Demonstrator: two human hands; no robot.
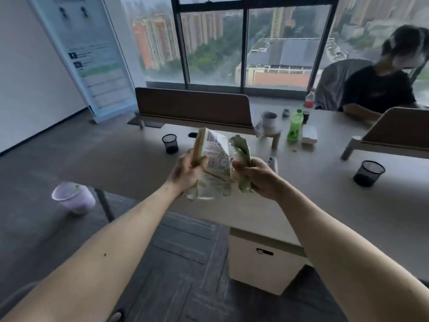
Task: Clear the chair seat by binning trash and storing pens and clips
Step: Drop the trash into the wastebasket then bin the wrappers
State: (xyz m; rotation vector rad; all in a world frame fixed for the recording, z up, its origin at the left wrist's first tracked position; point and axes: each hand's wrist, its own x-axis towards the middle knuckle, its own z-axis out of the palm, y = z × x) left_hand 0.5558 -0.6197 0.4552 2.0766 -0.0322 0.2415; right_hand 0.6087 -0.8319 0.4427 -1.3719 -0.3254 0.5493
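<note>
In front of the desk [325, 194], the left hand [188, 169] grips a barcoded wrapper [214, 156] and the right hand [257, 176] grips a crumpled green wrapper [241, 152]. Probably best to hold both firmly and carry them left to the lilac floor bin [79, 203].

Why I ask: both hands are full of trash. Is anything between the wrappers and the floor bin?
Nothing visible does. The left hand grips a printed wrapper, the right hand a green wrapper, above the desk. The bin stands open on the floor, leftward; a dark desk leg stands just beside it.
</note>
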